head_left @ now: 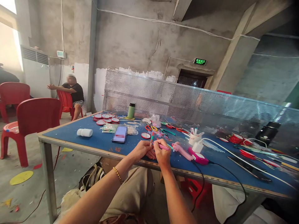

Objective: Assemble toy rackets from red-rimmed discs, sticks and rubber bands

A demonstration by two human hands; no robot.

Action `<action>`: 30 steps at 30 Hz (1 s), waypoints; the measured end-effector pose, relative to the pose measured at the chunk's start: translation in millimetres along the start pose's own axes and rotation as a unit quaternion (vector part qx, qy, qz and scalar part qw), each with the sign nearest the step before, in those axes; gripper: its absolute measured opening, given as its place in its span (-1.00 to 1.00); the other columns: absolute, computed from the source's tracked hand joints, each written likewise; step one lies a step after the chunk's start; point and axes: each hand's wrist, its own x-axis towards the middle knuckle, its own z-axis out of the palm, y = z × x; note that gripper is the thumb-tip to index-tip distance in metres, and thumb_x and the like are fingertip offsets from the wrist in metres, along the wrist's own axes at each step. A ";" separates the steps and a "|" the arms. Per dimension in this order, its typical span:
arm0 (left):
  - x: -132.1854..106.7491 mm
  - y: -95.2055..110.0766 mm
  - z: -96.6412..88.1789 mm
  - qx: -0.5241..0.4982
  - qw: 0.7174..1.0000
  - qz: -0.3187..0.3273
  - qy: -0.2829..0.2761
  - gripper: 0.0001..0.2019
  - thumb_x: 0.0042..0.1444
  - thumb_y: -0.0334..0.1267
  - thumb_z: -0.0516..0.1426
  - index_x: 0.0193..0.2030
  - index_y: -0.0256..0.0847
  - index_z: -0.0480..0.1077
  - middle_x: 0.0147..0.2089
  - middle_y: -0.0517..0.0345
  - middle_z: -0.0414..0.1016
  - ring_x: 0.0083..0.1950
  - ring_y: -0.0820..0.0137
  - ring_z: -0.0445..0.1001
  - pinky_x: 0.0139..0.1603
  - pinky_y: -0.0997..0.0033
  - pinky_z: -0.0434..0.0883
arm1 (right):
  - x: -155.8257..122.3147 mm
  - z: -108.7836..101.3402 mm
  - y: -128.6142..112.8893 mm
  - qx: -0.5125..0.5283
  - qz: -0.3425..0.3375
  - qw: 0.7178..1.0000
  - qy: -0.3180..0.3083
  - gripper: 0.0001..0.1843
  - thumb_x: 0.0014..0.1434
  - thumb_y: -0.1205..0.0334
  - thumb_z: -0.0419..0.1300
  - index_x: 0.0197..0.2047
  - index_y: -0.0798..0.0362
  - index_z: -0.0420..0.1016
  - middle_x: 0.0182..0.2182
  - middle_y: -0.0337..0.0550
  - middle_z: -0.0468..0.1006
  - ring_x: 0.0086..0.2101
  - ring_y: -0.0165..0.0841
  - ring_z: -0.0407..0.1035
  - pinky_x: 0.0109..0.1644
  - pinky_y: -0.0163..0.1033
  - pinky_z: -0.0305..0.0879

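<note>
At the table's front edge, my left hand [143,150] is closed around a short flat stick [151,139] that stands upright, with red and green colour toward its top. Close beside it, my right hand [163,155] grips a pink marker [163,147] at a slant, its tip side toward the stick. Whether the marker touches the stick I cannot tell. Just beyond my hands lies a small round disc with a red rim [145,135]. To the right of my right hand rests a pink hot glue gun [182,151].
On the blue table [67,137] are a white bottle [84,132], a phone [120,134], stacked red-rimmed discs [106,117], a green tumbler [131,110], pliers [168,132] and a cup of pens [194,137]. Cables cross the right side. A mesh screen [149,93] stands behind; a person [76,91] sits far left.
</note>
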 end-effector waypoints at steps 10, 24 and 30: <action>-0.5 0.7 -0.4 0.002 1.000 -0.007 -0.002 -0.73 0.31 -0.12 0.14 0.00 -0.29 0.43 -0.11 0.07 0.53 -0.22 0.39 0.54 -0.22 0.31 0.54 | -0.1 0.5 0.7 -0.001 -0.001 1.000 -0.005 -0.59 0.35 0.03 0.18 -0.46 0.10 0.37 -0.59 -0.40 0.34 -0.59 -0.52 0.26 -0.45 -0.36 0.28; -1.5 2.0 -0.5 0.002 1.000 -0.005 -0.006 -0.72 0.31 -0.12 0.14 0.03 -0.28 0.42 -0.09 0.06 0.52 -0.21 0.39 0.54 -0.21 0.30 0.54 | -1.6 -0.6 -0.6 0.012 0.009 1.000 0.010 -0.60 0.35 0.03 0.17 -0.45 0.10 0.38 -0.58 -0.39 0.36 -0.59 -0.52 0.28 -0.45 -0.36 0.30; -2.5 3.4 0.2 0.008 1.000 -0.007 0.001 -0.72 0.31 -0.12 0.14 0.02 -0.28 0.42 -0.10 0.07 0.53 -0.22 0.39 0.54 -0.22 0.31 0.54 | -1.0 0.4 -0.2 0.014 0.004 1.000 0.001 -0.59 0.35 0.03 0.18 -0.46 0.10 0.37 -0.59 -0.39 0.37 -0.59 -0.52 0.27 -0.45 -0.36 0.30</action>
